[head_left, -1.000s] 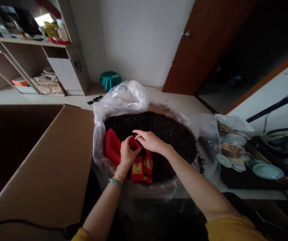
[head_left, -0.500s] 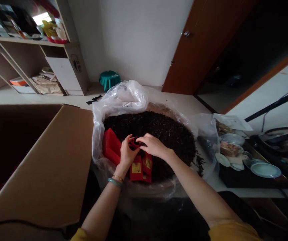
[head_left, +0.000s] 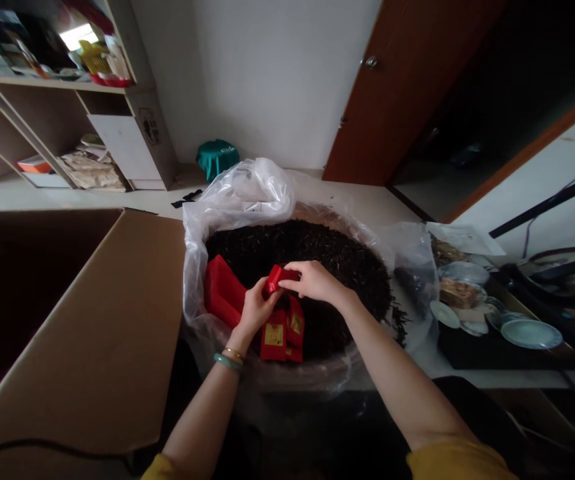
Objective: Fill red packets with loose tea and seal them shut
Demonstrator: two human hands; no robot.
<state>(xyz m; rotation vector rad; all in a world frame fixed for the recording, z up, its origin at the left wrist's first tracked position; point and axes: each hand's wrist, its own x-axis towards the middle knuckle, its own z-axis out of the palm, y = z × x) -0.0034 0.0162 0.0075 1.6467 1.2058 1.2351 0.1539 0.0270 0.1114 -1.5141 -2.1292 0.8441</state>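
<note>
Both hands are closed on a small red packet above a heap of dark dried leaves, probably tea. My left hand, with bangles on the wrist, grips it from the left and below. The fingers of my right hand pinch its upper right part. Just beneath lie several red packets with gold labels on the leaves. A larger red container rests left of my left hand. Clear plastic lines the wide round vessel that holds the leaves.
At the left stands a large open cardboard box. On the right, a dark tray carries a pale dish and a tub of brownish pieces. Behind are a teal covered bin, shelves and a brown door.
The packet's top, dark and open-looking before, now shows as a flat red face. My right hand has shifted slightly right, its fingers now on the packet's right side.
</note>
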